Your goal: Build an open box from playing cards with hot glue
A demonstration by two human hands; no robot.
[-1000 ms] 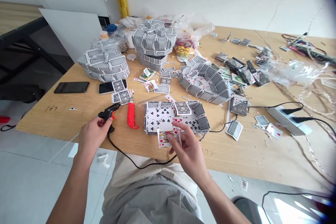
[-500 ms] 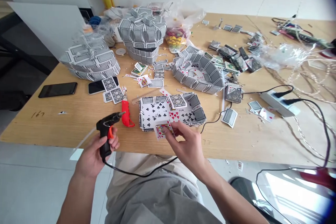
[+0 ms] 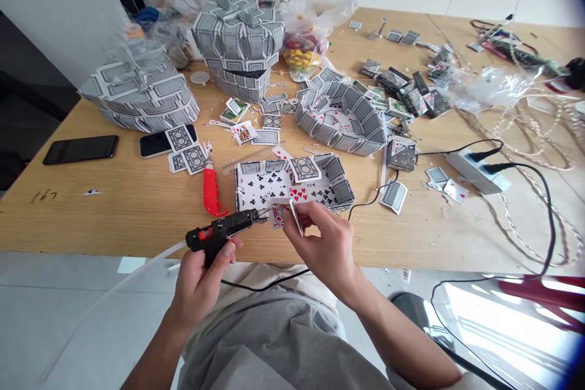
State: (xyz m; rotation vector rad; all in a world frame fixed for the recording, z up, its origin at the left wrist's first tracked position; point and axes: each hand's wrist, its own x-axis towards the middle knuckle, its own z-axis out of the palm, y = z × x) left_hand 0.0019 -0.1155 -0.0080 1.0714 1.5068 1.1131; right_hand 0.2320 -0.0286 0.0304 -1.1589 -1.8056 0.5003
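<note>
My left hand (image 3: 205,277) is wrapped round the grip of a black glue gun (image 3: 223,233), whose nozzle points right, close to a folded playing card (image 3: 280,216). That card is pinched between the thumb and fingers of my right hand (image 3: 322,244), over the front wall of a rectangular box made of cards (image 3: 262,186). The box's inside shows club and heart faces, and a patterned card back (image 3: 305,169) lies across its far wall. Left of the box lies a red utility knife (image 3: 211,190).
Card-built baskets (image 3: 240,36) (image 3: 141,91) and an open card tray (image 3: 340,116) stand behind. Two phones (image 3: 81,150) (image 3: 158,142) lie left. Card packs (image 3: 402,88), a power strip (image 3: 478,172), cables and twisted cord spread over the right. Loose cards lie about.
My left hand has brought the glue gun right and turned its nozzle from up-right to nearly level, beside the card. The card in my right hand now shows a raised, folded part.
</note>
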